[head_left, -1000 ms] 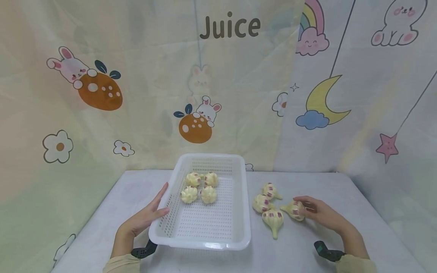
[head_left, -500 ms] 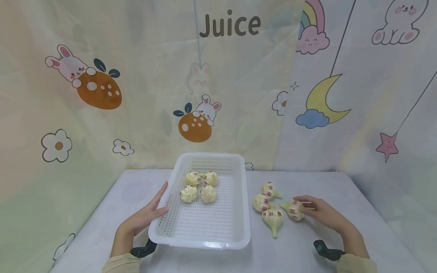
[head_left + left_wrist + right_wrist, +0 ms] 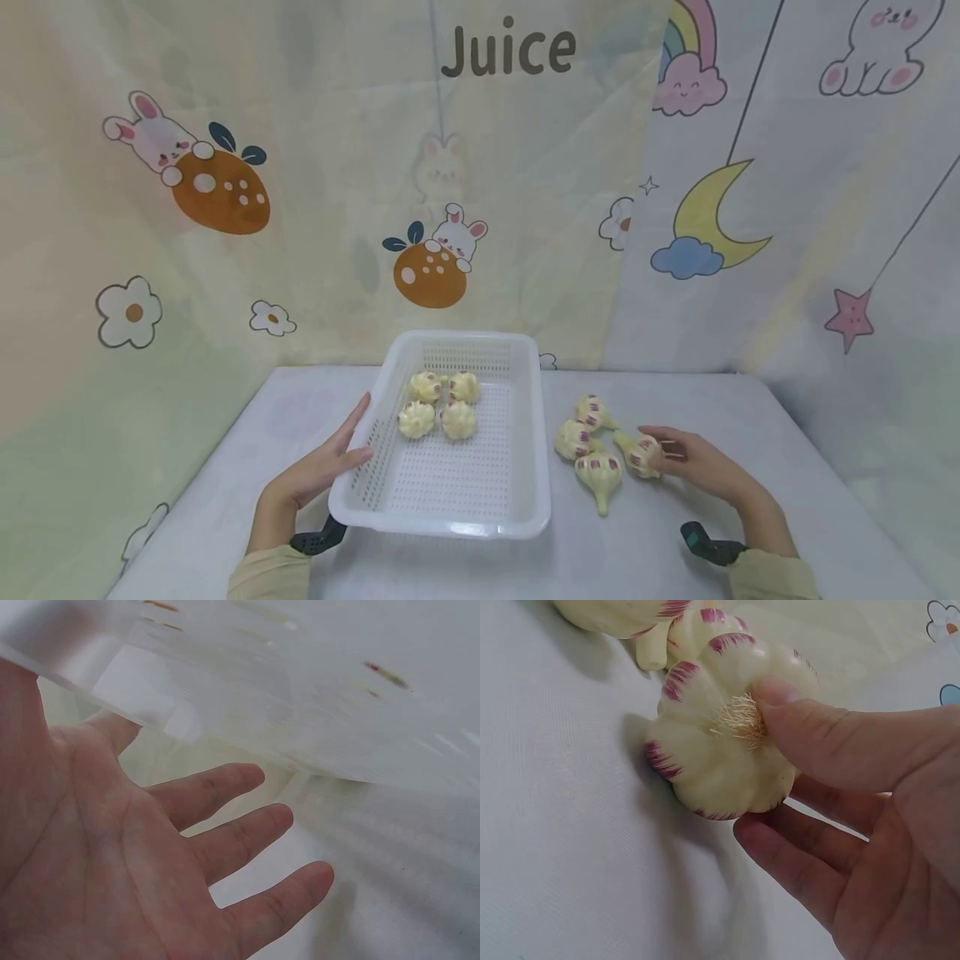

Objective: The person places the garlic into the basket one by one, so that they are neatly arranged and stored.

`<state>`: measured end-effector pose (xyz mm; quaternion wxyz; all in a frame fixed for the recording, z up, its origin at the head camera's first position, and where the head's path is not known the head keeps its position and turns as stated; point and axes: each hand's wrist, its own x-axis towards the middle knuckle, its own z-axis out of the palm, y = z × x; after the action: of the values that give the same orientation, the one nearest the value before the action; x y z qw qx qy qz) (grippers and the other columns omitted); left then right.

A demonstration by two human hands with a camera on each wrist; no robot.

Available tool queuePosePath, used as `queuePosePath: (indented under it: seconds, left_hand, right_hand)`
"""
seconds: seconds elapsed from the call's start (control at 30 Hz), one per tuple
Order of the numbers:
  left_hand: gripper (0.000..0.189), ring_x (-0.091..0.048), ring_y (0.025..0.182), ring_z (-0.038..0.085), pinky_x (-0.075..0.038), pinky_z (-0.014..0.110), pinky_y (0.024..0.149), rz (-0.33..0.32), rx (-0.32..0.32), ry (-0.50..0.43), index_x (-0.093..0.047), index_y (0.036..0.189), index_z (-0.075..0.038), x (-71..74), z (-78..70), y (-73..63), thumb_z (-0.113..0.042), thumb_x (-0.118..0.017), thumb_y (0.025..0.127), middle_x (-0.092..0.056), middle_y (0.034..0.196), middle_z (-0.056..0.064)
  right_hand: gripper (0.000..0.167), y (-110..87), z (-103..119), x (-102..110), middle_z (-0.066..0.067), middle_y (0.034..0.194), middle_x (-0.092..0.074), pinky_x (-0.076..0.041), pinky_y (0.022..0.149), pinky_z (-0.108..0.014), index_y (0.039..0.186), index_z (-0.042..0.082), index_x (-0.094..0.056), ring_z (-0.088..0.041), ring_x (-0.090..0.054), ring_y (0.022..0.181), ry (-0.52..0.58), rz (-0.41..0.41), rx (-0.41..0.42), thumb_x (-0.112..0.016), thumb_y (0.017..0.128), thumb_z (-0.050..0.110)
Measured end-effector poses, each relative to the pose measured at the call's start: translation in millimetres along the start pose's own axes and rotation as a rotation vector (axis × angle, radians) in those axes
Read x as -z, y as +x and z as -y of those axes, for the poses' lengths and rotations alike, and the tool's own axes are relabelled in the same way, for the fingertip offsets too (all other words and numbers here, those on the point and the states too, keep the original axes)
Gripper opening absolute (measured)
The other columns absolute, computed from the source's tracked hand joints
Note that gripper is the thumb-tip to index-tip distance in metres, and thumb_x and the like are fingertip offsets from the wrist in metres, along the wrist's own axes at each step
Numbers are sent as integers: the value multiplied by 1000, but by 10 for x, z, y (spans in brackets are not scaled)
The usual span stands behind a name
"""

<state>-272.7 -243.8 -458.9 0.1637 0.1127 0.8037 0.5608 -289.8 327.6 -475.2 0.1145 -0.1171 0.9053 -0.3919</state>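
My right hand [image 3: 708, 468] pinches a pale garlic bulb [image 3: 637, 453] with purple marks, lying on the table right of the basket. In the right wrist view the thumb [image 3: 832, 739] presses beside the bulb's root tuft, with other fingers around its lower side. Three more garlic bulbs [image 3: 598, 472] lie just left of it. At the left side of the white plastic basket [image 3: 543, 475], my left hand [image 3: 318, 468] touches the rim with its thumb. The left wrist view shows its fingers [image 3: 247, 832] straight and spread beside the wall. Several garlic bulbs [image 3: 459, 419] sit inside the basket.
A white cloth covers the table [image 3: 622, 550]. A printed curtain [image 3: 525, 208] hangs behind and along both sides. Dark wrist devices [image 3: 318, 537] are strapped near each hand.
The garlic bulb in my right hand has turned a little, its stem now pointing more toward the back. It has shifted slightly left. My left hand and the basket look unchanged.
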Motion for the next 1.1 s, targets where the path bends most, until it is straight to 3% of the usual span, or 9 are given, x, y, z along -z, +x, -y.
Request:
queuePosePath:
  seconds: [0.17,0.57,0.97,1.1]
  left_hand:
    - [87,-31,138,43,-32,64,102,4,-2,4,6,147,-52,32,37,51,-30,-58,92,3,162,4]
    - [87,-28,140,42,-34,63,103,8,15,-4,6,147,-51,40,10,37,-30,-58,93,4,161,2]
    - [88,-25,140,46,-34,64,101,2,11,-2,6,148,-48,9,7,20,-30,-59,92,7,161,4]
    - [88,-21,141,47,-31,66,102,0,7,10,6,148,-47,21,6,25,-30,-59,92,9,161,3]
  right_hand:
    - [69,16,0,-27,-26,142,-44,-47,94,-51,139,5,-46,-48,-46,125,-1,-10,-11,-69,83,39]
    - [55,18,13,-40,-18,125,-60,-51,90,-46,119,7,-62,-42,-54,118,-61,-123,3,-79,73,34]
    - [57,-9,77,-27,-19,125,-62,-51,88,-46,122,9,-63,-40,-59,113,-141,-158,23,-78,73,36]
    - [54,-15,104,-27,-17,122,-64,-53,86,-44,120,10,-64,-37,-61,111,-150,-165,-8,-78,74,34]
